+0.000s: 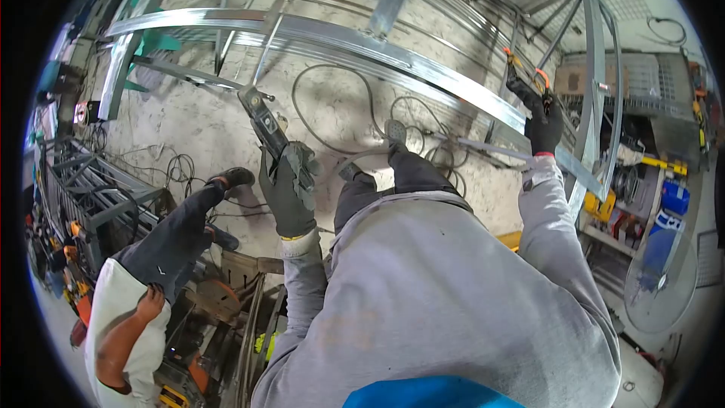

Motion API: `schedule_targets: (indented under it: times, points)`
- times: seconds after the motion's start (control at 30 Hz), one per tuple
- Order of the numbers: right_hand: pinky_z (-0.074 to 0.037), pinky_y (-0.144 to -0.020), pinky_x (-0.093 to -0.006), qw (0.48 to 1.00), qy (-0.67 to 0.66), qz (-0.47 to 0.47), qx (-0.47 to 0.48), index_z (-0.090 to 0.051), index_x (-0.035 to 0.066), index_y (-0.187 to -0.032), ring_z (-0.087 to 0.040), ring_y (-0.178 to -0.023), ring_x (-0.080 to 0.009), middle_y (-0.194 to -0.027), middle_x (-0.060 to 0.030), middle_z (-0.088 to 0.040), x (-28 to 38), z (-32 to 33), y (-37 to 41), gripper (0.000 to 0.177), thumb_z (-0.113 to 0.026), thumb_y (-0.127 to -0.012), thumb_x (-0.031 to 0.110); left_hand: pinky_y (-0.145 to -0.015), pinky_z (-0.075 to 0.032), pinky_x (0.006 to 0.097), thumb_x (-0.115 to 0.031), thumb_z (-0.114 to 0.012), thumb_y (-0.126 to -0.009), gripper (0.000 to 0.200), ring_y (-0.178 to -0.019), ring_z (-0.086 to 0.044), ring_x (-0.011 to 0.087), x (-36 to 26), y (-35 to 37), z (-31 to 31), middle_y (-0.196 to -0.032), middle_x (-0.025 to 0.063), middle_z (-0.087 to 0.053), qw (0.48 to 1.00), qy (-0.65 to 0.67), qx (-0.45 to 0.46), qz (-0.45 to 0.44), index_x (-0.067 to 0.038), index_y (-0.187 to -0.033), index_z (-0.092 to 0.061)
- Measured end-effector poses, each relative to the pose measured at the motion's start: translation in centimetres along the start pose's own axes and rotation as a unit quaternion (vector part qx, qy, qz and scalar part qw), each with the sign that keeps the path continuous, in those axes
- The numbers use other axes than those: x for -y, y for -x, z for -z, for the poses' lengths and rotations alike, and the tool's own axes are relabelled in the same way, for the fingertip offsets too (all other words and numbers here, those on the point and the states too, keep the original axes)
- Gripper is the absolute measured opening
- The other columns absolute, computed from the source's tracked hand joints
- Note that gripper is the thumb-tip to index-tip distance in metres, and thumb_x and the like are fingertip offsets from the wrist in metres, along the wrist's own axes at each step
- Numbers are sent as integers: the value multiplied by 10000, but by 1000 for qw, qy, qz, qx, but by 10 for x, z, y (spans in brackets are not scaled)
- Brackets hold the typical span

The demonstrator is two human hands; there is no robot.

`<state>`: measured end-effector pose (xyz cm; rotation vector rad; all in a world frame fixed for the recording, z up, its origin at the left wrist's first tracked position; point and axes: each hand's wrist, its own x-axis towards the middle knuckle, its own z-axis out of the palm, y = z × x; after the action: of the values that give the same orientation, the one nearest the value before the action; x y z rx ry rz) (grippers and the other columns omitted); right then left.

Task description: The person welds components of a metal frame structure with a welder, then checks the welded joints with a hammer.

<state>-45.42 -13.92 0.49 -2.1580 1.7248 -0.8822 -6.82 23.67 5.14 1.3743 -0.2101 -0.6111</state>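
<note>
My left hand [291,193], in a dark grey glove, is closed around a dark, elongated hand tool [266,122] with a grey metal head; its exact kind does not show. The head points up toward a shiny metal frame [325,34], near a thin bar. To the right, my right hand [544,128], also gloved, grips a black-and-orange hand tool [526,87] beside the frame's right end. That tool resembles a clamp, but its jaws are too small to make out. The long metal beam runs across between my two hands.
Another person [128,325] stands at lower left, near metal racks [98,189]. Cables [332,72] loop over the concrete floor around my feet. At right are a shelf with tools [627,211], a blue box [674,196] and a round fan guard [657,287].
</note>
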Motion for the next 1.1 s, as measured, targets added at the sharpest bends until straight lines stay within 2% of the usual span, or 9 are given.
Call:
schedule_targets:
  times: [0.2,0.3,0.47,0.6,0.7,0.77,0.9,1.0,1.1]
  points:
    - [-512,-784,-431,998,27,43,-26,-673,14,-1133,-685,-869,-341,-951,-175,-702,-14,-7,-2,382,-669,-921,332,-620,-492,281,-189,-535,-1050,228,-758,-639,141,16,15,50,-909,85,-661,983,169,-64,-27,15,-1119,-611]
    - [-507,-881,-418,999,13,41,-23,-675,8,-1220,-688,-985,-329,-1083,-174,-739,-19,-6,0,366,-682,-919,215,-653,-499,282,-174,-537,-1040,225,-788,-641,136,-4,25,61,-934,86,-665,992,73,-69,-82,14,-1142,-606]
    - [-499,-614,-286,964,-239,-114,-7,-703,58,-1058,-618,-720,-87,-888,-25,-684,-35,-12,-16,196,-683,-978,237,-768,-538,317,-171,-465,-1064,283,-892,-642,158,3,37,62,-1050,98,-661,986,-76,-103,-106,29,-1150,-646]
    - [-579,-842,-335,927,-367,-72,28,-672,5,-1326,-706,-943,-187,-1115,-101,-741,-109,-46,-70,368,-647,-1015,201,-618,-500,287,-70,-533,-999,224,-736,-639,140,31,49,38,-919,79,-694,992,-26,-110,-61,33,-1149,-664]
    - [-530,-807,-315,918,-390,-20,65,-702,32,-1254,-676,-957,-157,-1134,-81,-729,50,-41,-95,342,-622,-1045,291,-573,-501,259,-194,-626,-997,241,-680,-644,105,18,55,1,-879,53,-687,992,5,-118,-43,9,-1125,-647]
    - [-532,-853,-327,834,-538,6,126,-601,27,-1375,-675,-1123,-185,-1297,-97,-687,93,-59,-125,403,-603,-1054,269,-606,-524,274,-166,-655,-972,224,-699,-643,111,-1,52,-34,-893,59,-686,992,34,-119,-4,8,-1111,-636]
    - [-550,-958,-407,801,-579,27,150,-572,-27,-1393,-667,-1171,-232,-1366,-146,-645,178,-60,-169,422,-572,-1071,246,-633,-515,283,-133,-703,-939,254,-692,-623,110,-6,47,-103,-859,43,-655,983,61,-176,-4,17,-1137,-647]
    - [-491,-990,-367,865,-435,249,31,-610,-35,-1370,-625,-1212,-227,-1347,-155,-664,207,-66,-194,444,-574,-1071,290,-663,-542,297,-109,-681,-945,232,-731,-639,124,-11,40,-148,-890,68,-675,980,16,-199,-17,23,-1129,-628]
    - [-524,-964,-390,878,-372,302,-8,-651,-64,-1279,-645,-1152,-269,-1271,-209,-652,200,-72,-204,387,-551,-1083,254,-668,-535,288,-113,-690,-938,294,-739,-623,114,-9,49,-173,-900,54,-670,978,-39,-203,13,35,-1186,-633]
